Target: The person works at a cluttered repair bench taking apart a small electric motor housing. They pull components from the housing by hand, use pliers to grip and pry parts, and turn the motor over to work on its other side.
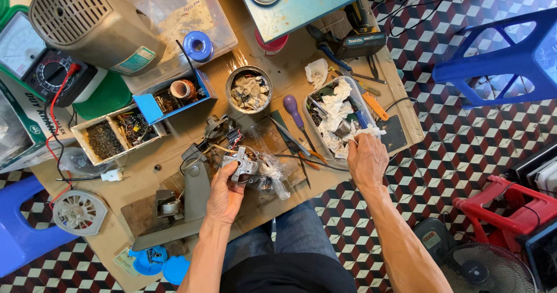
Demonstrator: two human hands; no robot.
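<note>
Just left of the frame's centre, the left hand point(225, 195) is clamped around a small grey metal part point(242, 166), an angular cast piece with holes and dull, worn faces, held above the surface point(267, 197), a sheet of brown cardboard. Thin wires run from the part up toward a dark metal assembly point(219, 126) just above it. Right beside the part lies a crumpled clear plastic bag point(271, 171), glossy and wrinkled.

To the right of centre, the right hand point(366, 159) is closed on a wad of white tissue point(364, 132) at the lower edge of a clear plastic tray point(336, 119) filled with more crumpled white paper and small tools. A purple-handled screwdriver point(293, 111) lies just left of the tray, and an orange-handled tool point(376, 106) just right of it.

Above the part stands a round metal tin point(249, 90) holding greyish rags. Left of it, an open blue cardboard box point(174, 96) contains a copper wire coil, and further left a white-walled box point(119, 131) holds small dark hardware. A blue spool point(198, 45) sits on a clear plastic lid in the upper middle-left.

In the upper left lie a grey slotted plastic housing point(93, 20) bearing a pale rectangular label and a black multimeter point(46, 67) with a red lead. A round grey fan grille point(79, 213) lies at lower left; a blue plastic stool point(505, 61) stands at upper right on the checkered floor point(458, 148).
</note>
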